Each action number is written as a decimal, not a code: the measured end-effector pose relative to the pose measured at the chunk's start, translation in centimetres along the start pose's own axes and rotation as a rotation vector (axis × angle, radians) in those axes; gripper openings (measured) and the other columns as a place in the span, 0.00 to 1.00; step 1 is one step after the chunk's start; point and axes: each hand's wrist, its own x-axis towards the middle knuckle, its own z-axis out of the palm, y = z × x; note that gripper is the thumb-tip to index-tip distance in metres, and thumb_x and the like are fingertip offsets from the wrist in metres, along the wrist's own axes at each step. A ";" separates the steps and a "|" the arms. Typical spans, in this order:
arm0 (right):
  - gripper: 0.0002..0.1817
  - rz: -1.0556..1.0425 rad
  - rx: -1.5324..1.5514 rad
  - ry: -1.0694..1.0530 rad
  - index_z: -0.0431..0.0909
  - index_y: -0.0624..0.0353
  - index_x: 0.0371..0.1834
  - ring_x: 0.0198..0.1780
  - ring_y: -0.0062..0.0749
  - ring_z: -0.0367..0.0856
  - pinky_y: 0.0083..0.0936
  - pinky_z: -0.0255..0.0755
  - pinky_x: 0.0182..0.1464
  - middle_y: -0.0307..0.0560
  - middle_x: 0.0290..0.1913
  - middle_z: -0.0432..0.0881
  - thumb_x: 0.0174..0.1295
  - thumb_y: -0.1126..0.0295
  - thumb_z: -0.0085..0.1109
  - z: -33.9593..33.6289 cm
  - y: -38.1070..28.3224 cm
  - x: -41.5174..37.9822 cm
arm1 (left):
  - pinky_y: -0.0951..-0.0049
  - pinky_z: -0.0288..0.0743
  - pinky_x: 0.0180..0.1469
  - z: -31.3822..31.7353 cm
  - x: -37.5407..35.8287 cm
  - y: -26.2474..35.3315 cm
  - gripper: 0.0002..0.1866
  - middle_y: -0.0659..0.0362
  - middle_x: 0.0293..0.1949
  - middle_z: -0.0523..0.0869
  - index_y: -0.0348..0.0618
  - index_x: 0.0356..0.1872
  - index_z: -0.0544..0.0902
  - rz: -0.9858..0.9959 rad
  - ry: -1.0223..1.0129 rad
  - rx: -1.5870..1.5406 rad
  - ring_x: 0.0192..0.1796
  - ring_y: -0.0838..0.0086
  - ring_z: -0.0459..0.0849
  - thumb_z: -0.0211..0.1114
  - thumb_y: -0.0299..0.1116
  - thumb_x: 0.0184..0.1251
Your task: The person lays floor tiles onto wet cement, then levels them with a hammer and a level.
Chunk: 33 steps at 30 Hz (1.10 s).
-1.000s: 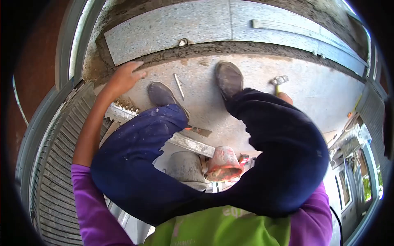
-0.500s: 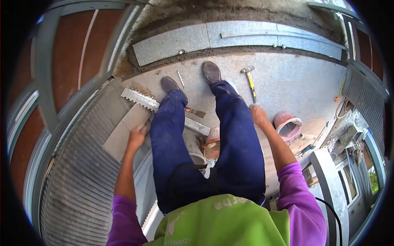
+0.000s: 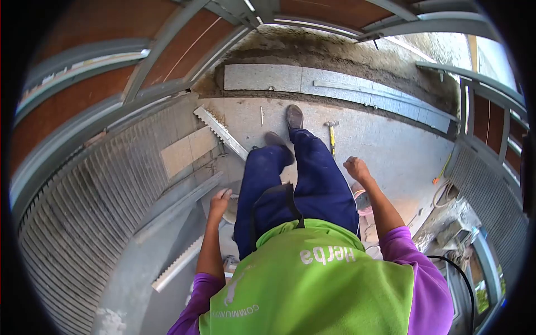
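My left hand (image 3: 219,204) hangs beside my left thigh, its fingers loosely curled, with nothing visible in them. My right hand (image 3: 357,168) is held out past my right leg in a loose fist, and no object shows in it. Ahead of the right hand, a hammer (image 3: 333,139) with a yellow and black handle lies on the tiled floor. Just beneath that forearm, a reddish bucket (image 3: 363,201) is partly hidden. A long notched metal bar (image 3: 222,133) lies left of my feet. A thin white stick (image 3: 262,115) rests near my shoes.
Large grey slabs (image 3: 262,77) line the far edge, with a metal strip (image 3: 357,88) on them. Corrugated sheeting (image 3: 95,195) borders the left side. Another toothed bar (image 3: 177,264) lies at lower left. A coiled hose (image 3: 444,192) and assorted debris are at right.
My view has shifted, and more of the framed wall shows at the top. My left foot has moved closer to my right. Both hands remain loosely curled at my sides.
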 end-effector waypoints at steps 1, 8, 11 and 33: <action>0.16 0.022 -0.039 -0.030 0.84 0.65 0.35 0.47 0.60 0.85 0.45 0.78 0.50 0.64 0.41 0.86 0.62 0.60 0.60 -1.1 -0.5 0.4 | 0.68 0.74 0.62 0.4 -1.1 0.8 0.26 0.44 0.54 0.88 0.36 0.58 0.84 0.028 0.017 -0.046 0.58 0.59 0.86 0.65 0.49 0.72; 0.15 -0.148 -0.164 0.007 0.85 0.64 0.35 0.47 0.60 0.85 0.46 0.78 0.50 0.63 0.43 0.86 0.63 0.61 0.59 -4.5 -0.3 2.6 | 0.73 0.76 0.43 5.4 -1.3 -4.2 0.27 0.59 0.46 0.88 0.38 0.61 0.84 0.012 0.033 -0.209 0.44 0.76 0.83 0.67 0.50 0.72; 0.19 -0.123 -0.234 -0.033 0.85 0.66 0.37 0.49 0.63 0.84 0.49 0.77 0.54 0.67 0.44 0.86 0.64 0.57 0.57 -5.6 -0.2 1.9 | 0.69 0.75 0.57 8.1 -3.5 -3.9 0.28 0.49 0.53 0.88 0.35 0.60 0.83 -0.008 0.053 -0.353 0.55 0.65 0.84 0.66 0.50 0.72; 0.19 -0.641 -0.405 0.157 0.84 0.69 0.29 0.25 0.45 0.87 0.39 0.81 0.35 0.61 0.25 0.85 0.64 0.62 0.55 -13.1 5.9 2.1 | 0.76 0.73 0.40 32.3 -18.7 -18.7 0.18 0.61 0.39 0.88 0.35 0.52 0.87 0.028 0.165 -0.707 0.38 0.80 0.80 0.61 0.40 0.76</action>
